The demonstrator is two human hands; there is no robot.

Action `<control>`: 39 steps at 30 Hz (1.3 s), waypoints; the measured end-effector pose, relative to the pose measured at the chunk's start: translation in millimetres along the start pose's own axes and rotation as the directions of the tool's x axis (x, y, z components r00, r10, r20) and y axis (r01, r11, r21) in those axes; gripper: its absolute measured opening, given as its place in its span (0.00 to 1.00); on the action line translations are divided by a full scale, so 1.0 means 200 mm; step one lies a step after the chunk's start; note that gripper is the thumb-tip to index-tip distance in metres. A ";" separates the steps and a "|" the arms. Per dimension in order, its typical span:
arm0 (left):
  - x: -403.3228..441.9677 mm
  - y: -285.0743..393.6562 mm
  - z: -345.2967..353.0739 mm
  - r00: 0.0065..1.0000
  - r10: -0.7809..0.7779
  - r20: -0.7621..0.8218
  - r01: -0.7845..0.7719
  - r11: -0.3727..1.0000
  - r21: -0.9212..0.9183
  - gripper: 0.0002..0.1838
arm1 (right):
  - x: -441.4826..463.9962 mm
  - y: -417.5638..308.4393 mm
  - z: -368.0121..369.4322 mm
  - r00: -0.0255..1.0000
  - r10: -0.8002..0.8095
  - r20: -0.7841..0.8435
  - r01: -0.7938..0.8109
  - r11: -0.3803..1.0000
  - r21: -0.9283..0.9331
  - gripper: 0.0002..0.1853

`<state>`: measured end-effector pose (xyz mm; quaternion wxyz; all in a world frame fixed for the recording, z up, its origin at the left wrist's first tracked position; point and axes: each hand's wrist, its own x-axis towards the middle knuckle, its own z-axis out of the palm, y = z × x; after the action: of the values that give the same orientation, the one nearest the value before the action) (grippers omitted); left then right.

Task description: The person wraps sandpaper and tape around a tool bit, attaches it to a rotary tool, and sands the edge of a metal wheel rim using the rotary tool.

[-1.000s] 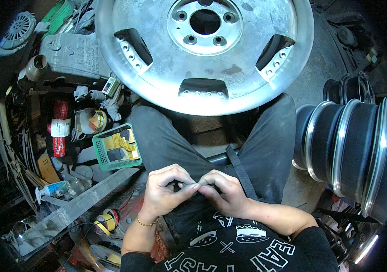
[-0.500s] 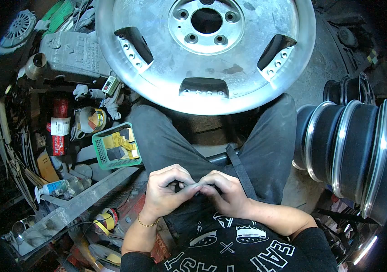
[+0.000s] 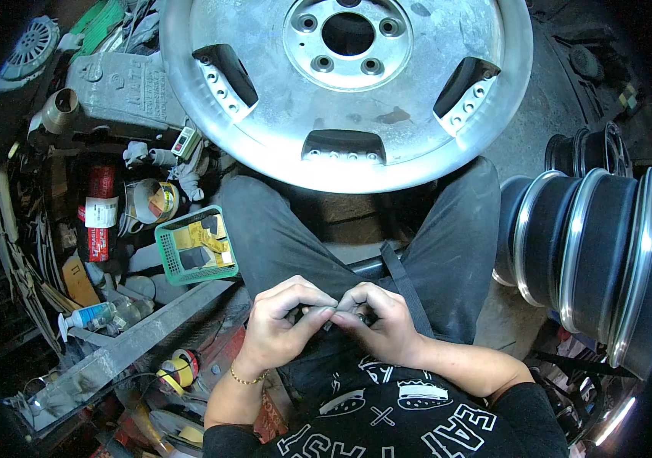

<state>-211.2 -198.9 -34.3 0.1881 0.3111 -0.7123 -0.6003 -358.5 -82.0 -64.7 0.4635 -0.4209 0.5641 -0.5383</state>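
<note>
I see the left hand (image 3: 284,320) and right hand (image 3: 387,324) meet, fingers (image 3: 312,324) pinching, presumably for control, what seems a small piece (image 3: 329,326).

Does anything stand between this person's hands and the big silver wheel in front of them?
Nothing visible blocks the way. The left hand and right hand meet nearer the body than the wheel; the black strap by the right hand seems to lie lower.

Silver wheel (image 3: 349,103); green basket (image 3: 202,275); black shirt (image 3: 406,424) printed white
</note>
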 end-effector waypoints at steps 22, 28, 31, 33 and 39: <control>-0.01 -0.01 -0.02 0.999 -0.023 0.039 0.023 1.000 -0.003 0.06 | -0.01 0.01 0.00 0.992 -0.112 0.050 0.111 0.994 0.012 0.04; -0.01 -0.03 -0.01 0.999 0.028 0.022 -0.028 1.000 0.000 0.07 | -0.01 0.01 0.00 0.993 -0.098 0.061 0.098 0.995 0.003 0.04; -0.01 -0.02 -0.01 1.000 -0.002 0.022 0.002 1.000 0.000 0.07 | 0.00 0.01 -0.01 0.992 -0.105 0.072 0.105 0.994 0.009 0.06; -0.01 -0.02 -0.01 0.999 -0.049 -0.015 0.049 0.999 -0.023 0.08 | 0.00 0.00 -0.01 0.990 -0.113 0.079 0.112 0.994 0.018 0.07; 0.00 -0.01 -0.01 0.999 -0.051 -0.017 0.050 0.998 -0.034 0.08 | -0.01 -0.01 -0.02 0.999 0.011 0.045 -0.014 0.998 0.064 0.11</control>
<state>-209.3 -199.3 -36.2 0.1843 0.3312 -0.6925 -0.6138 -362.8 -79.7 -62.2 0.4927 -0.4143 0.5387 -0.5436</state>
